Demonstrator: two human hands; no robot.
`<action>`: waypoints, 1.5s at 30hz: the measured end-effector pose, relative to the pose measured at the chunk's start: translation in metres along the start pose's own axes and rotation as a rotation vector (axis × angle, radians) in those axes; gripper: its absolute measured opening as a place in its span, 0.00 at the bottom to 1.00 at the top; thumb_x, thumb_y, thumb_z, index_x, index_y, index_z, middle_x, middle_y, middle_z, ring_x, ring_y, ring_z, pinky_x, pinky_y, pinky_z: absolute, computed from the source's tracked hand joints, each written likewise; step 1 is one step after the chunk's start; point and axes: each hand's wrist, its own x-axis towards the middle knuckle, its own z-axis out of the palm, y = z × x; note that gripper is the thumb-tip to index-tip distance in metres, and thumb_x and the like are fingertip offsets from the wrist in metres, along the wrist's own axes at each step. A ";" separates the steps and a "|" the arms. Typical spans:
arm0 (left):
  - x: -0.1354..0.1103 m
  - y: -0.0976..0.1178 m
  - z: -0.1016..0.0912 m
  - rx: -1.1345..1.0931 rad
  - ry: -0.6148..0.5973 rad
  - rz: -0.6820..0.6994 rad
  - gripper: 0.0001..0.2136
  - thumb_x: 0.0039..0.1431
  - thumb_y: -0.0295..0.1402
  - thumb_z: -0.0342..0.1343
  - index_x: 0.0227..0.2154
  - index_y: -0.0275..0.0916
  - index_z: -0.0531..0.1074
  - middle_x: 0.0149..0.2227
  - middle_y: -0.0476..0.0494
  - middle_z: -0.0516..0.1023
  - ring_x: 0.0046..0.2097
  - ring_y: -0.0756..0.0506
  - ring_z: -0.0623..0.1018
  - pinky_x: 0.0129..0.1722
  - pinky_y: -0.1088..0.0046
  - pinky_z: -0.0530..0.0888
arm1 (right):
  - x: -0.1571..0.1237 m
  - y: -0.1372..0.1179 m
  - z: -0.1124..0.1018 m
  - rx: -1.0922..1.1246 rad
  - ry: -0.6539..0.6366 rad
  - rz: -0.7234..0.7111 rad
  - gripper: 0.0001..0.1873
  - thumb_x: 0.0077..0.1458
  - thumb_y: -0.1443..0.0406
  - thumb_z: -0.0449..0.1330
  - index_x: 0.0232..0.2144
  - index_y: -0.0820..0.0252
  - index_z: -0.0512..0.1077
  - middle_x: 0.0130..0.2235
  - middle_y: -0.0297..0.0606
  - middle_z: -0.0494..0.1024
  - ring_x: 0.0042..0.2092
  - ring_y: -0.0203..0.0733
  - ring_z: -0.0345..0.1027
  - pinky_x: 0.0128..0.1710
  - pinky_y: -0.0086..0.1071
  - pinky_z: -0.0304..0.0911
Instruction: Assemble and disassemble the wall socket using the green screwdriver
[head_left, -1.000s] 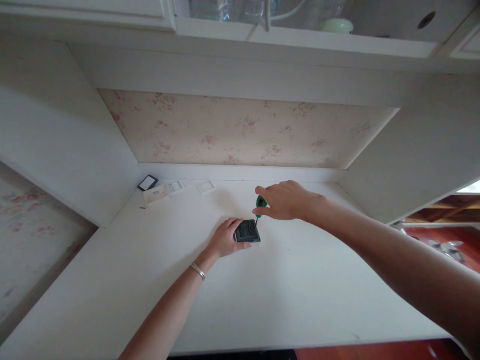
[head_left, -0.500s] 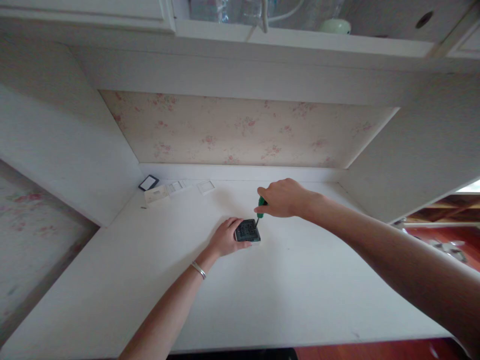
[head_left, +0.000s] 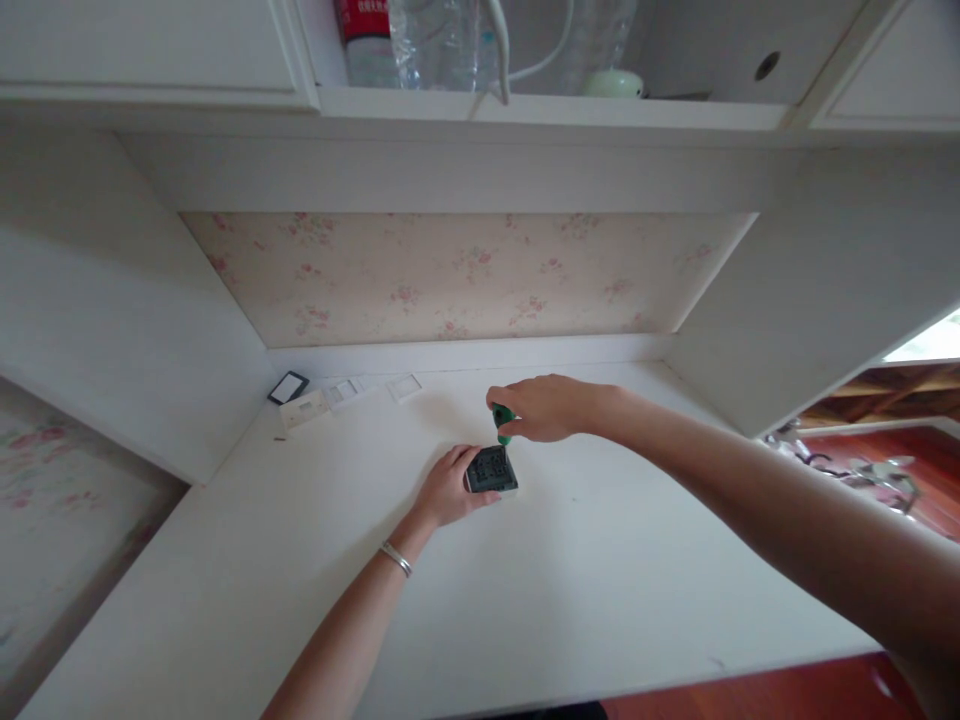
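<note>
A small box-shaped device [head_left: 491, 470], dark on top with a pale lower edge, rests on the white tabletop [head_left: 600, 560]. My left hand [head_left: 450, 487] grips it from the left, thumb along the near side and fingers over the far side. In my right hand [head_left: 544, 408] is a screwdriver [head_left: 503, 422] with a green and black handle, held upright above the device's far right corner. Its tip is too small to make out, so contact with the device cannot be told.
Near the back left corner lie a dark-framed panel [head_left: 289, 387], a cream plate [head_left: 304, 410], a white frame with openings [head_left: 346, 391] and a thin square frame [head_left: 405, 387]. Overhead, an open shelf [head_left: 555, 108] holds plastic bottles [head_left: 431, 45]; a white cable [head_left: 501, 50] hangs over its edge.
The screwdriver has moved from the device's right side to its far right corner, and my right hand has shifted left with it. My left hand keeps its grip. The camera view has tilted upward.
</note>
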 end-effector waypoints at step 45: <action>-0.017 -0.012 0.006 0.179 -0.035 -0.122 0.42 0.44 0.53 0.62 0.60 0.43 0.54 0.61 0.39 0.62 0.62 0.39 0.63 0.65 0.56 0.50 | -0.013 0.013 0.001 -0.235 0.118 0.069 0.15 0.58 0.59 0.53 0.46 0.58 0.66 0.39 0.46 0.78 0.39 0.54 0.73 0.30 0.36 0.59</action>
